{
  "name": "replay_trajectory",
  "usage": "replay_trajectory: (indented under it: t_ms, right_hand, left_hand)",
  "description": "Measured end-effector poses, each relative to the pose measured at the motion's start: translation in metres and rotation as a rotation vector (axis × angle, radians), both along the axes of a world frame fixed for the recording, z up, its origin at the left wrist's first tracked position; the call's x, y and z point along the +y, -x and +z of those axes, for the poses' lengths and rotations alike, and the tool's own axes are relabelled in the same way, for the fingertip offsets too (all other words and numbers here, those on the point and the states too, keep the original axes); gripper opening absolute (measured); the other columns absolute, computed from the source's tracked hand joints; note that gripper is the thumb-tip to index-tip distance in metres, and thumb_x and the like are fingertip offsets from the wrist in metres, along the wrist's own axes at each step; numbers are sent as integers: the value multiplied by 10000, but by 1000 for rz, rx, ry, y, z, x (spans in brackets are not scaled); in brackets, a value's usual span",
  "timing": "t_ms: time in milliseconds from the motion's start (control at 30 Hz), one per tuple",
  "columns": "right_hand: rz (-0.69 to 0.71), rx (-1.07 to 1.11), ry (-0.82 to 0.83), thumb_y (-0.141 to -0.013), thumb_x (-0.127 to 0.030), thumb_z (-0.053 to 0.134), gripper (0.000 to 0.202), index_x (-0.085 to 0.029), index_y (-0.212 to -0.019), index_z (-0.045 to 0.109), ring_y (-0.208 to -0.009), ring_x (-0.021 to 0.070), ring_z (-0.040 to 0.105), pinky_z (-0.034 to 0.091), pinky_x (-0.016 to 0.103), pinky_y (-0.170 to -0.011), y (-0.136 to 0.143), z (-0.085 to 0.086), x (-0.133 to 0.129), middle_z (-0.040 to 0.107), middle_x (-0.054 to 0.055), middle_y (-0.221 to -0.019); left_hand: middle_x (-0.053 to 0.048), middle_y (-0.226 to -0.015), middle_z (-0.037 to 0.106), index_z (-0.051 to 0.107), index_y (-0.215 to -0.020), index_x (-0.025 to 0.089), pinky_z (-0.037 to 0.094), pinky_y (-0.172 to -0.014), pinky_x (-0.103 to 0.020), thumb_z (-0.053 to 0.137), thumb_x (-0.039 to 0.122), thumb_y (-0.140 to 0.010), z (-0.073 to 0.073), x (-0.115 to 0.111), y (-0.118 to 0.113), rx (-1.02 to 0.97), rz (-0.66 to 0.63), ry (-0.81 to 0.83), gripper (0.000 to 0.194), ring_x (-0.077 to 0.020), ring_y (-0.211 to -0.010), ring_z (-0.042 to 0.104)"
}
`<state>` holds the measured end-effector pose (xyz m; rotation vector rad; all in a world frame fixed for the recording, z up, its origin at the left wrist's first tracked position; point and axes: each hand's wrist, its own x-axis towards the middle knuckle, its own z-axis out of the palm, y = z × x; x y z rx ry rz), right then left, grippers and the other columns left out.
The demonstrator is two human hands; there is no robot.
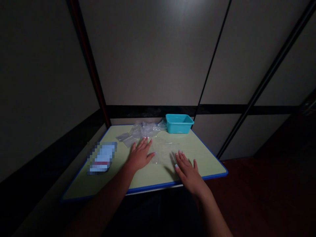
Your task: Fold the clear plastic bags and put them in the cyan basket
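Observation:
My left hand (140,156) is over the table with its fingers spread, at the left edge of a flat clear plastic bag (163,153). Near that bag's right edge, my right hand (187,171) hovers or rests lightly with its fingers stretched out; whether it touches the plastic I cannot tell. Neither hand holds anything. Just beyond my left fingertips lies a heap of crumpled clear plastic bags (144,129), reaching toward the back of the table.
A turquoise plastic basket (179,126) stands at the table's back right. At the left is a blurred-out phone-like object (103,158). The pale yellow-green table (148,179) has a blue edge and stands against grey panelled doors (153,59).

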<state>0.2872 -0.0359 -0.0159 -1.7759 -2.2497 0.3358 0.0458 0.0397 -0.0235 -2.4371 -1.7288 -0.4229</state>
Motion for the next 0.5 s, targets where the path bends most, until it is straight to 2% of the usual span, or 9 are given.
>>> replay_trajectory:
  t_ms: [100, 267, 367, 500]
  right_hand:
    - [-61, -42, -35, -934, -490, 216, 610, -211, -1467, 113, -1408, 214, 35, 4, 592, -1075, 21, 1, 22, 25, 39, -1530]
    - [-36, -108, -67, -917, -540, 206, 677, -169, -1472, 92, -1409, 211, -12, -53, 563, -1076, 51, -6, 39, 6, 69, -1533]
    - [-58, -117, -44, -909, -569, 146, 699, -158, -1472, 98, -1409, 217, 0, -42, 559, -1074, 54, -10, 39, 35, 88, -1533]
    - [-47, -125, 10, -901, -582, 99, 702, -172, -1471, 101, -1408, 220, 34, -6, 569, -1071, 52, -10, 40, 64, 77, -1533]
  left_hand:
    - [-97, -1531, 75, 166, -1464, 208, 101, -1079, -569, 342, 565, -887, -2, 1, 1, -6, 54, 34, 701, -265, -1408, 56]
    - [-63, -1533, 75, 159, -1464, 252, 124, -1089, -536, 336, 550, -892, -1, 1, 4, 23, -47, 117, 668, -236, -1408, 76]
    - [-58, -1531, 91, 175, -1462, 246, 93, -1095, -541, 347, 553, -885, -1, 0, 4, 30, -71, 134, 675, -236, -1407, 81]
    - [-84, -1514, 174, 230, -1447, 245, 127, -1074, -574, 340, 575, -880, -2, 0, 2, 19, -44, 246, 666, -252, -1396, 150]
